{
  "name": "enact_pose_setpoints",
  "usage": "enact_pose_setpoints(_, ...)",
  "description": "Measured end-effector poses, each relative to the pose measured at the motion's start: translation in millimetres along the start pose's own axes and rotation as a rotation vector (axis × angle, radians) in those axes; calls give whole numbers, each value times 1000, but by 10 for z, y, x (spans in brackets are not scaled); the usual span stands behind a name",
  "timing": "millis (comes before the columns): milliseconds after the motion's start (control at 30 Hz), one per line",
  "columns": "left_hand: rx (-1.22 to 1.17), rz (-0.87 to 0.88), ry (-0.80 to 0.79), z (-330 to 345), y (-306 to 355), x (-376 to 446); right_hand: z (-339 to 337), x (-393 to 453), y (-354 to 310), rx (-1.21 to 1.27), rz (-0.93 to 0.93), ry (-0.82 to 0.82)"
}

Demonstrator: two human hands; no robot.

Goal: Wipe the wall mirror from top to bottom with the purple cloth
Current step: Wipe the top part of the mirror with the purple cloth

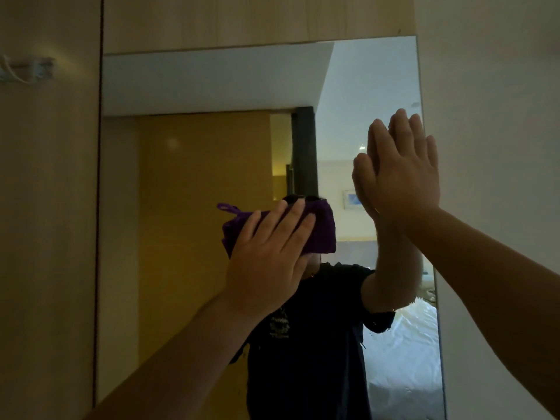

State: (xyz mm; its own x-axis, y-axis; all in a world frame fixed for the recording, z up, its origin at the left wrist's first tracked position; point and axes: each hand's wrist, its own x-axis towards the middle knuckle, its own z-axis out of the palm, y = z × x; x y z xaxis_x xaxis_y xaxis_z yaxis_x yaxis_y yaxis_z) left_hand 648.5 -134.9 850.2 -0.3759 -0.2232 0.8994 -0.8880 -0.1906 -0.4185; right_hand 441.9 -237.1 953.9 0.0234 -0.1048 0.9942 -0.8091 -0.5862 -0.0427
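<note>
A tall wall mirror fills the middle of the head view, set between wooden panels. My left hand lies flat on a bunched purple cloth and presses it against the glass around mid-height, slightly left of centre. A small loop of the cloth sticks out at its upper left. My right hand rests flat, fingers together and pointing up, against the mirror's right edge, higher than the cloth. Its reflection touches it on the left. The mirror shows a person in a dark shirt behind the cloth.
Wooden panels flank the mirror on the left and above. A pale wall runs along its right side. A white hook rail hangs on the left panel. A bed with white sheets appears in the reflection at lower right.
</note>
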Motion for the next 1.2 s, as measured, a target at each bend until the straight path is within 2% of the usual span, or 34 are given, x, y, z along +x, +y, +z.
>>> enact_pose_setpoints(133,43,6,42,32,22,-46,-72,10,146,94,-81,-62)
enact_pose_setpoints(267,62,11,141,50,14,-35,-98,-39,364,29,-213,-118)
enact_pose_setpoints(400,-10,-2,195,-27,-20,206,-49,-69,387,-5,-206,-115)
enact_pose_setpoints(600,-59,-94,266,-239,-137,1611,-2,-54,411,19,-220,-91)
enact_pose_setpoints(700,-4,-154,199,-329,-212,2386,34,-54,427,23,-228,-78)
enact_pose_setpoints(833,35,-136,70,-318,-154,3011,59,-50,446,58,-232,-58)
enact_pose_setpoints(900,38,-125,18,-244,-97,3050,74,-42,449,69,-236,-52)
enact_pose_setpoints(1000,65,-84,30,-144,-6,2827,94,-53,456,84,-220,-24)
enact_pose_setpoints(1100,61,13,33,-72,100,2349,103,-74,462,144,-189,24)
enact_pose_setpoints(1200,55,27,53,-7,236,1781,87,-92,464,235,-176,75)
